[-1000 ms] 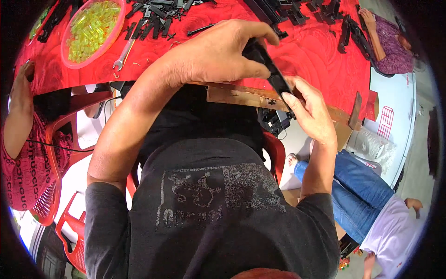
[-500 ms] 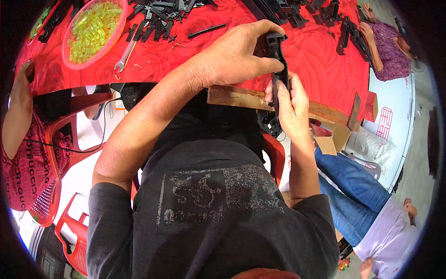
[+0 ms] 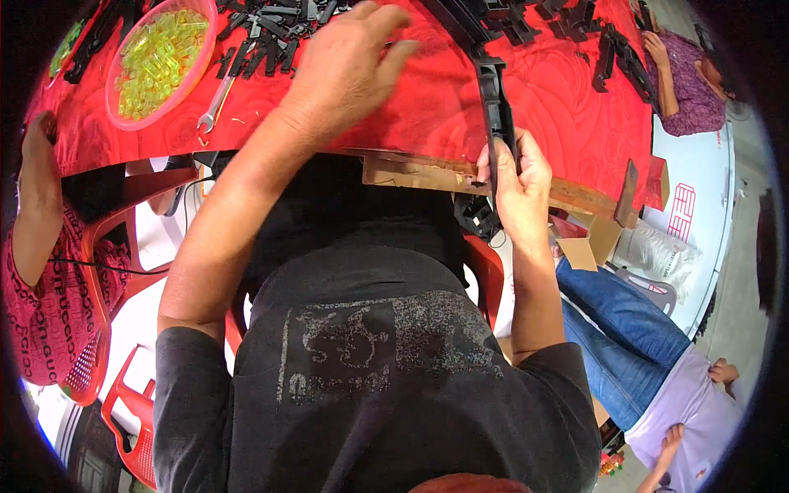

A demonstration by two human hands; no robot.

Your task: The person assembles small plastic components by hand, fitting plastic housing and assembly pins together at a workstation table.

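Item: long black plastic part [image 3: 493, 107], narrow and bar-shaped, lying upright in the upper centre-right of the frame on the red table cover [image 3: 567, 99], its lower end at the table's near edge. Held by: right hand [image 3: 514, 177], fingers wrapped tight around the lower end, thumb pressed along the part's side; wrist bent up from a forearm that rises from the lower right of the frame. Second hand: left hand [image 3: 349, 70], upper centre, palm down over the cover, fingers spread fairly wide and holding nothing, fingertips near the heap of small black parts [image 3: 271, 33] at the top edge (whether they touch the cover cannot be told); arm stretched long from the lower left. Step, as judged: the bar is steadied in one hand while the free hand goes for a further piece to fit to it. Next move, as judged: calls for a pinch on a single small piece out of the heap, without dragging its neighbours, then lining it up with the bar. Surroundings: pink bowl of yellow-green clear pieces [image 3: 160, 62] at upper left, a spanner [image 3: 215, 103] just beside it, a wooden strip [image 3: 427, 174] under the table edge.
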